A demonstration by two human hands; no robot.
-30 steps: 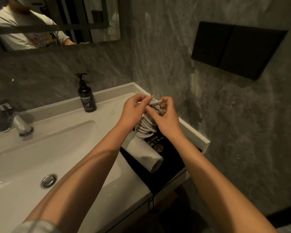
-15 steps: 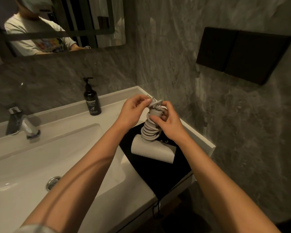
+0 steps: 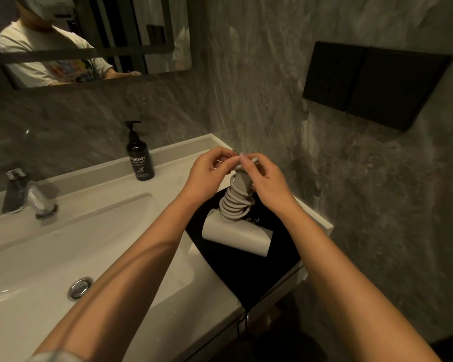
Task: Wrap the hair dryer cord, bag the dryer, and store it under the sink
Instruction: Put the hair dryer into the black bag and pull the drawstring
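Observation:
A white hair dryer [image 3: 236, 235] rests barrel-down on a black cloth bag [image 3: 249, 273] at the right end of the sink counter, its handle pointing up. The grey cord [image 3: 234, 205] is coiled in several turns around the handle. My left hand [image 3: 209, 173] and my right hand [image 3: 263, 176] meet above the handle's top, both pinching the plug end of the cord [image 3: 242, 165] between fingertips. The plug itself is mostly hidden by my fingers.
A black pump bottle of hand wash [image 3: 139, 159] stands at the back of the white counter [image 3: 168, 184]. The basin with its drain [image 3: 79, 287] and a chrome tap [image 3: 29, 195] lie to the left. A grey stone wall with a black socket panel [image 3: 372, 82] is at right.
The dryer's barrel has turned to lie more crosswise on the bag. My right hand has moved from gripping the coiled handle up to the plug end at the top.

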